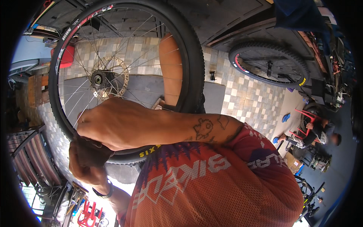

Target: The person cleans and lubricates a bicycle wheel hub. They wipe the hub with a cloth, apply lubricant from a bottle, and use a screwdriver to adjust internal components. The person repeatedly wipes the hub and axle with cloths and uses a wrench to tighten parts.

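Observation:
A large bicycle wheel (191, 64) with black tire, thin spokes and a silver brake rotor (123, 69) fills the upper left, upright before me, a bare leg (170, 68) behind its spokes. My tattooed right forearm crosses it; my right hand (106, 123) has curled fingers at the lower-left rim. My left hand (86, 160), shadowed and with a band on the wrist, is closed just beneath it at the tire. The two hands overlap, hiding what exactly their fingers grip. My orange jersey fills the lower middle.
Another wheel (242, 51) is at upper right, near a small black part (212, 75) on the tiled floor. A seated person (315, 130) is at far right with a red chair and blue slippers (286, 117). Metal racks (36, 157) stand left; red chairs (89, 215) show at bottom left.

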Demonstrator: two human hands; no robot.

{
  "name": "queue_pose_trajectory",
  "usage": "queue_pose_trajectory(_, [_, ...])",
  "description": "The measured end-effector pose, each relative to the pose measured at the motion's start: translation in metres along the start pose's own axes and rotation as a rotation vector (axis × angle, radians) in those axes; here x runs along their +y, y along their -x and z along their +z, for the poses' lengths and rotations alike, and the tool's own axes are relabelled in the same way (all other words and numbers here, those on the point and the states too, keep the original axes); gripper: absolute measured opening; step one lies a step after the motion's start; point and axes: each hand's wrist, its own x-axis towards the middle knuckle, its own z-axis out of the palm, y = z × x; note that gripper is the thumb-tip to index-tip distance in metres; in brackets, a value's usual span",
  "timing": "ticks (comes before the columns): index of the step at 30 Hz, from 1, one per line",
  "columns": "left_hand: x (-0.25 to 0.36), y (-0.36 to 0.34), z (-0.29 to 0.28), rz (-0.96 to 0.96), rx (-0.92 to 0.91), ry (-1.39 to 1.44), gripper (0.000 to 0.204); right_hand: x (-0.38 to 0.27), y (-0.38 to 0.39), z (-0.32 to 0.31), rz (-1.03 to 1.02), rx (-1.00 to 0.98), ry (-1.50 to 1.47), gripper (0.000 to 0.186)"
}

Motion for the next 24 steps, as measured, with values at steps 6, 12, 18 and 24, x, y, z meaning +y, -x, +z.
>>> queue_pose_trajectory(6, [0.013, 0.005, 0.011, -0.077, 0.182, 0.129, 0.057, -0.009, 0.005, 0.017, 0.043, 0.35, -0.393, 0.017])
queue_pose_trajectory(12, [0.002, 0.004, 0.002, 0.037, 0.003, -0.042, 0.06, 0.015, 0.005, -0.007, -0.042, 0.09, -0.249, 0.013])
queue_pose_trajectory(18, [-0.009, 0.012, 0.012, -0.075, 0.148, 0.308, 0.071, 0.002, 0.002, -0.005, -0.064, 0.106, -0.234, 0.013])
queue_pose_trajectory(24, [-0.001, 0.004, 0.011, -0.091, -0.188, 0.0, 0.048, 0.014, 0.009, -0.01, -0.03, -0.051, -0.076, 0.011])
